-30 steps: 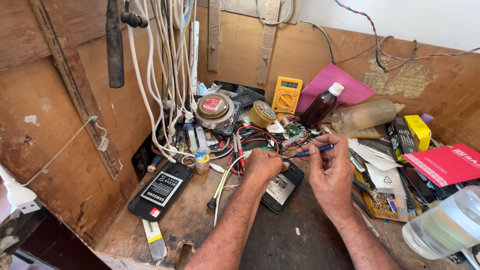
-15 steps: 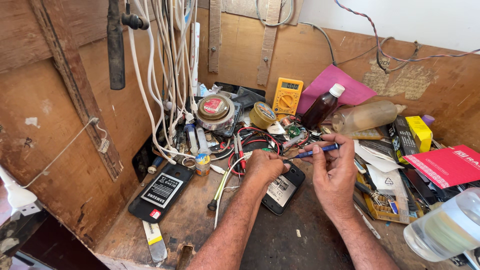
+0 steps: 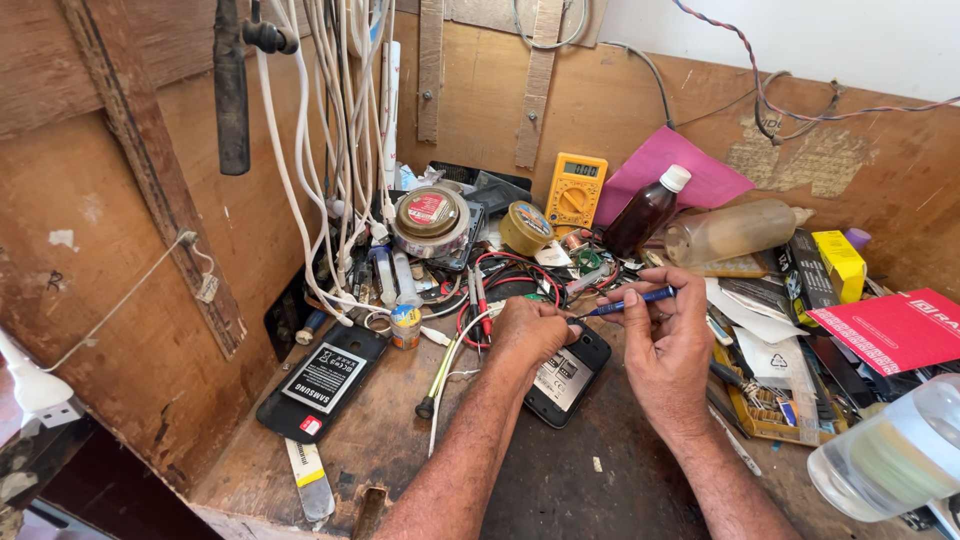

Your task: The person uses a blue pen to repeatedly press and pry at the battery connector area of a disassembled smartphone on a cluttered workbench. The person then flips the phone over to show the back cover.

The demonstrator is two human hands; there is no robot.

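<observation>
Right hand [image 3: 668,345] pinching blue screwdriver [image 3: 628,301] lying near-horizontal mid-frame, tip pointing left toward left hand [image 3: 528,330] curled closed over opened phone [image 3: 566,375].

Screwdriver [image 3: 632,300] tip hidden (perhaps touching).

Worn wooden tabletop [image 3: 400,450]; lying on it: open phone [image 3: 565,375], black back cover [image 3: 320,385], yellow multimeter [image 3: 575,190], brown bottle [image 3: 648,212], red booklet [image 3: 890,330].
</observation>
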